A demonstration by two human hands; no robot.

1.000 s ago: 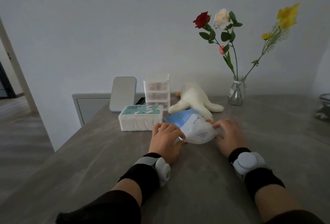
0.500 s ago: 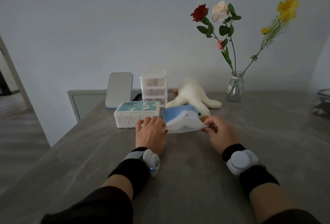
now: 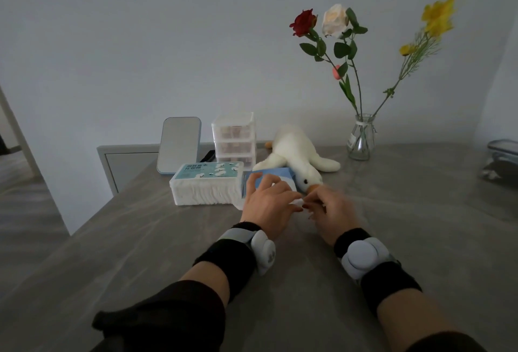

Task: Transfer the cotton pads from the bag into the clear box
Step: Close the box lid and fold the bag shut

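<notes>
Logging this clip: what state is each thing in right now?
bag: flat on table, whether open unclear
left hand: holds bag
right hand: pinches bag's edge
clear box: upright, drawers pushed in
pad pack: lying flat
mirror: standing upright
plush goose: lying down
vase: upright, holds flowers

The grey table top (image 3: pixel 140 253) in front of you looks like smooth stone, matt, with faint pale streaks. The blue and white soft plastic bag (image 3: pixel 283 173) is smooth. The clear three-drawer box (image 3: pixel 234 138) is hard, see-through plastic. The white pack of cotton pads (image 3: pixel 207 191) looks soft and ribbed under thin film. The white toy duck (image 3: pixel 294 149) is fluffy cloth. The little vase (image 3: pixel 361 138) is shiny glass. Your black wrist bands (image 3: pixel 227 262) are cloth.
</notes>
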